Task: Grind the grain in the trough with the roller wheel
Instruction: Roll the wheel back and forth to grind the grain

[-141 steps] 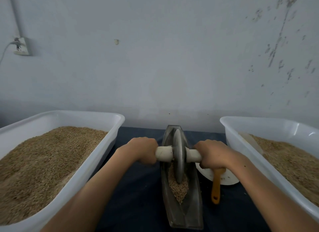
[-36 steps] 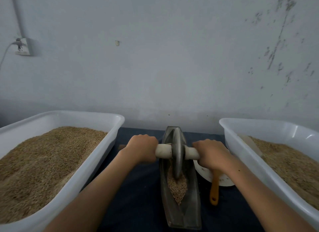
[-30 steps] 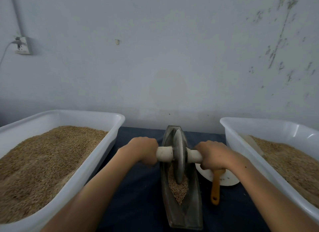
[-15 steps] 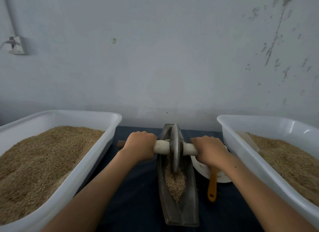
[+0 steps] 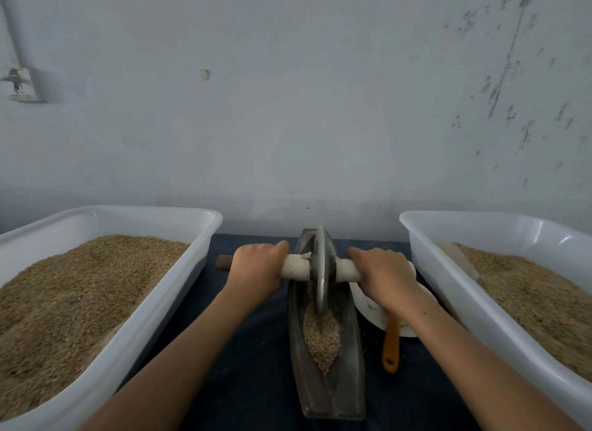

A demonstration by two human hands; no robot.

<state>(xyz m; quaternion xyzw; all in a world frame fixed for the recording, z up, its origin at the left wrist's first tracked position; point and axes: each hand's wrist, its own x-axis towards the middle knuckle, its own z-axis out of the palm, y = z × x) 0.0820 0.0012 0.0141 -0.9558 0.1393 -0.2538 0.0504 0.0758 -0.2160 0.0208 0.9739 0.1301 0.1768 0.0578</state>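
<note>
Two white tubs flank the hands: the left tub (image 5: 105, 302) lies outside the left forearm, the right tub (image 5: 455, 289) outside the right forearm, both heaped with brown grain. Between the forearms, on the dark cloth (image 5: 256, 366), the metal trough (image 5: 330, 395) runs lengthways away from the person, its far end past the knuckles. Both forearms reach forward, angling inward to meet at the axle. The wheel (image 5: 321, 270) stands upright on edge in the trough's far half, midway between the two hands, its lower rim down in the grain (image 5: 322, 341), which lies in a pile reaching back toward the person. The left hand (image 5: 258, 268) grips the pale handle (image 5: 296, 267) from above, knuckles up, fingers wrapped over it; a dark end of the axle sticks out beyond its outer side. The right hand (image 5: 382, 275) grips the opposite end the same way, palm down. Under the right wrist sits a white dish (image 5: 373, 312), with an orange-handled tool (image 5: 390, 344) pointing back toward the person.
</note>
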